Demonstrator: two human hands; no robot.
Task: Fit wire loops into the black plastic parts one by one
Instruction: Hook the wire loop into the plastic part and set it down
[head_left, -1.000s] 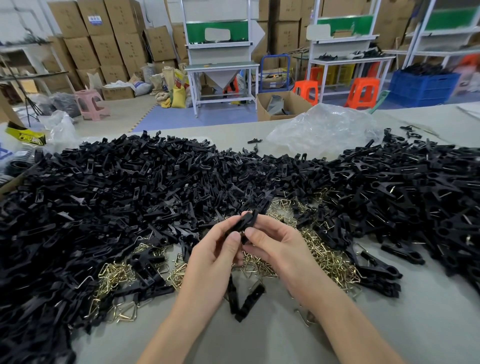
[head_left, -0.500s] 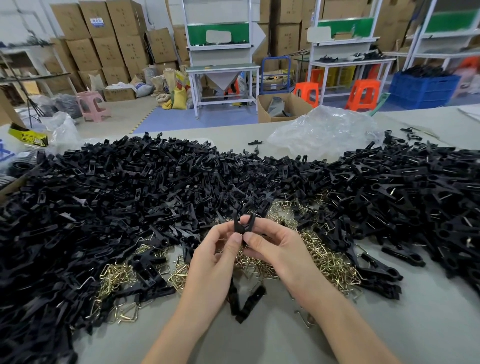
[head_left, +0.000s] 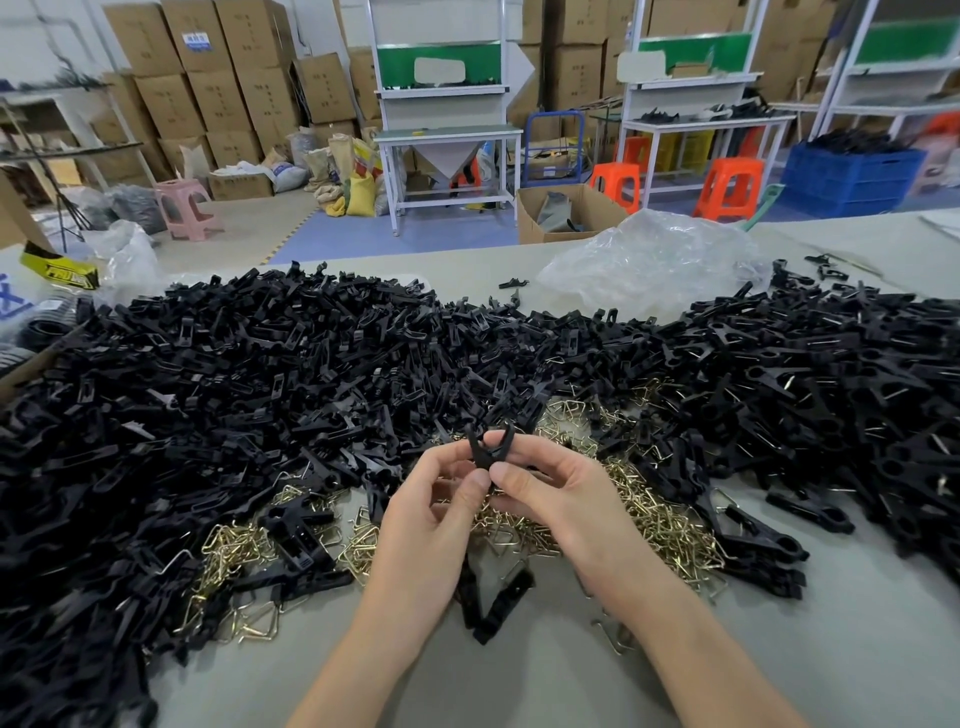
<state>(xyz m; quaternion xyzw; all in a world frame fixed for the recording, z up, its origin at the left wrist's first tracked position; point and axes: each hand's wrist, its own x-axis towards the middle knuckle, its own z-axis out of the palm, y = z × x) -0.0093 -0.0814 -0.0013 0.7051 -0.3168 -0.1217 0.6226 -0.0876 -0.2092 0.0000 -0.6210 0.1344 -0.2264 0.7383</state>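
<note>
Both my hands meet above the table's middle and pinch one black plastic clip (head_left: 490, 446), whose two prongs stick up in a V above my fingertips. My left hand (head_left: 434, 519) holds it from the left with thumb and fingers. My right hand (head_left: 556, 499) grips it from the right, thumb on its lower end. Whether a wire loop sits in it is hidden by my fingers. Brass-coloured wire loops (head_left: 649, 519) lie heaped beneath my hands. A great pile of black plastic parts (head_left: 234, 405) spreads across the table.
Two loose black parts (head_left: 498, 603) lie on the grey table (head_left: 779, 649) just under my wrists. A crumpled clear plastic bag (head_left: 649, 260) sits at the back right. More black clips (head_left: 831, 389) are heaped on the right. Boxes, benches and stools stand beyond.
The clip between my fingers has turned from lying slanted to standing upright with its prongs up. Both hands stayed nearly in place, fingertips shifting slightly on the clip.
</note>
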